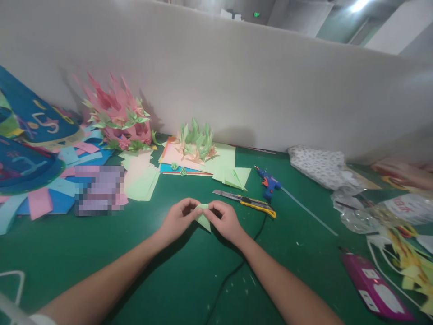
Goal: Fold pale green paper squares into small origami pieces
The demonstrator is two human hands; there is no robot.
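A small light-green paper piece (204, 221), folded along its top edge and pointed at the bottom, is held above the green table (162, 280). My left hand (179, 220) pinches its upper left side, and my right hand (225, 220) pinches its upper right side. Just beyond my right hand lies a yellow box cutter (259, 205) with its blade out. A blue glue gun (269, 184) with a clear glue stick rests farther back. Green paper sheets (237, 177) lie behind the cutter.
Paper crowns, one green (196, 140) and pink ones (118, 113), stand at the back. Blue cone hats (37, 113) and paper strips fill the left. On the right are a plastic bottle (402, 208) and a magenta power strip (375, 286). A black cord (225, 282) crosses the table.
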